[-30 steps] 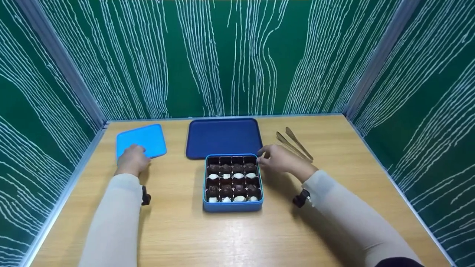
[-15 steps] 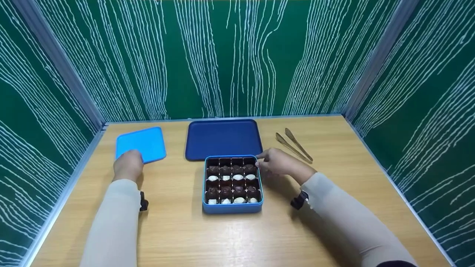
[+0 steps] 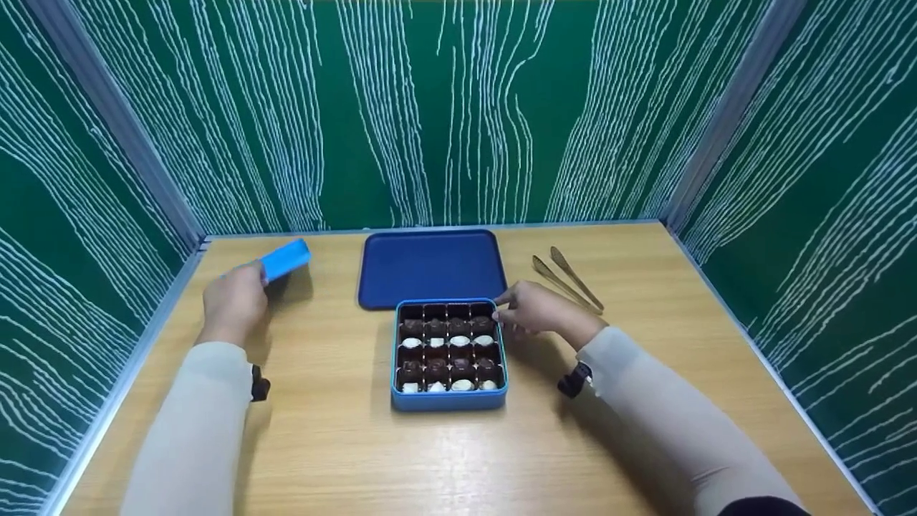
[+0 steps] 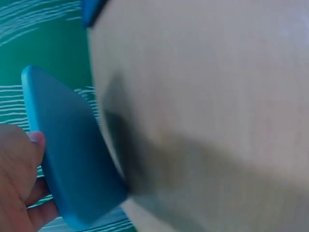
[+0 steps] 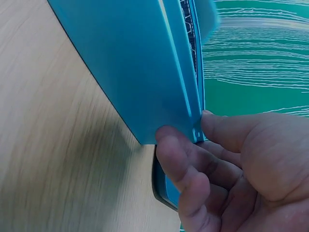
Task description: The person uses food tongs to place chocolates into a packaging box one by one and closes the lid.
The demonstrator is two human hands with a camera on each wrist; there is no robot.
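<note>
My left hand (image 3: 235, 301) grips the near edge of a bright blue lid (image 3: 285, 259), which is tilted up off the table at the left. In the left wrist view the thumb lies on the lid's (image 4: 77, 145) rim and other fingers go behind it. An uncovered blue box of chocolates (image 3: 449, 401) stands mid-table, its divided insert holding rows of dark and white chocolates (image 3: 462, 385). At the box's far right corner is my right hand (image 3: 541, 309). The right wrist view has the thumb at the rim and curled fingers against the box's side (image 5: 125, 72).
Behind the box lies a dark blue tray (image 3: 432, 269), close to the box's far edge. Brown tongs (image 3: 569, 281) rest at the back right, beyond my right hand. Green walls (image 3: 458, 115) with white lines border the wooden table (image 3: 344, 444).
The lid, flat on the table before, has been lifted and tilted up by my left hand, which has shifted slightly left. My right hand stays at the box's corner.
</note>
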